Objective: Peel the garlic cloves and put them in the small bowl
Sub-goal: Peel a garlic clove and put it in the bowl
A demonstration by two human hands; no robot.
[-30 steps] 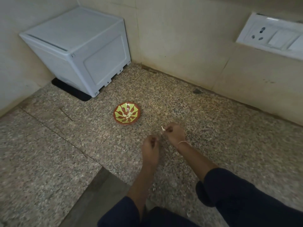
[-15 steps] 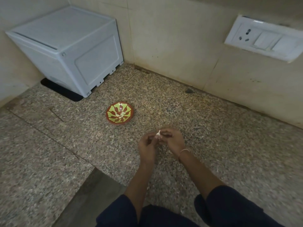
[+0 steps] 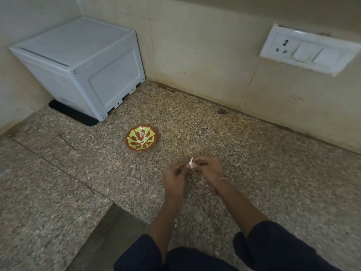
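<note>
A small red bowl (image 3: 130, 146) with a green pattern sits on the speckled granite counter (image 3: 254, 163), and a few pale peeled cloves (image 3: 143, 141) lie in its middle. To the bowl's lower right, my left hand (image 3: 174, 179) and my right hand (image 3: 210, 170) meet above the counter. Both pinch one white garlic cloves piece (image 3: 191, 164) between their fingertips, its thin papery tip pointing up. Most of the clove is hidden by my fingers.
A grey plastic box (image 3: 78, 65) on a black mat stands in the back left corner. A white socket and switch plate (image 3: 306, 50) is on the tiled wall at right. The counter steps down at the front left edge (image 3: 109, 218).
My hands were apart with the clove in the right hand alone. They came together, and both now pinch the clove. The camera view shifted slightly.
</note>
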